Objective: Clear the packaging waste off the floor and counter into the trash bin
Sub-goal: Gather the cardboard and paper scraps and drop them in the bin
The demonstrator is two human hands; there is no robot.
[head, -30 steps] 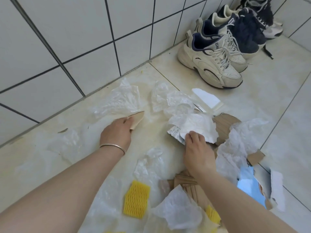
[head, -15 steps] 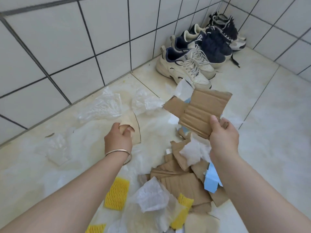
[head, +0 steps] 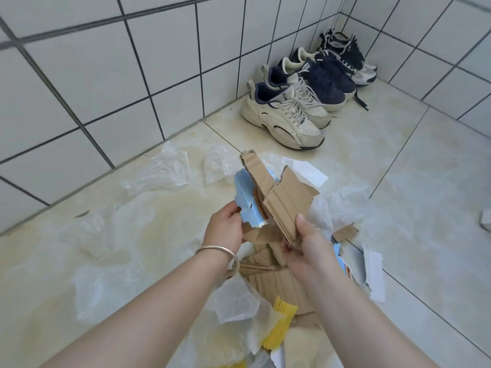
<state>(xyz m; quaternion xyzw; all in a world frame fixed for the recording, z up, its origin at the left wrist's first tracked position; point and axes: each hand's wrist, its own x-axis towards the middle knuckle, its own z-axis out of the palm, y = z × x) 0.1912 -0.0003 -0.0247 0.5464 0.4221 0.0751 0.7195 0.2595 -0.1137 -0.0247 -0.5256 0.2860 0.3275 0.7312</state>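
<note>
Both hands are raised above the littered floor and meet at a bundle of torn packaging. My left hand [head: 225, 229] grips a blue printed card piece [head: 248, 197] by its lower edge. My right hand [head: 303, 243] pinches a ribbed brown cardboard piece [head: 285, 200] pressed against the blue one. Under my hands lies a heap of more cardboard scraps [head: 276, 282], white paper [head: 233, 301] and yellow foam pieces [head: 281, 322]. Clear plastic wrap [head: 162, 173] and another crumpled plastic piece [head: 218, 163] lie by the wall. No trash bin is in view.
A row of sneakers [head: 287, 118] stands along the tiled wall [head: 106, 75] toward the corner. White paper slips [head: 374, 274] lie at my right on the pale floor tiles [head: 411, 181]. Thin plastic film [head: 93, 235] spreads at the left.
My right hand has brought the brown cardboard over to my left hand, which has lifted off the floor and now holds a blue card piece against it. The camera has tilted up.
</note>
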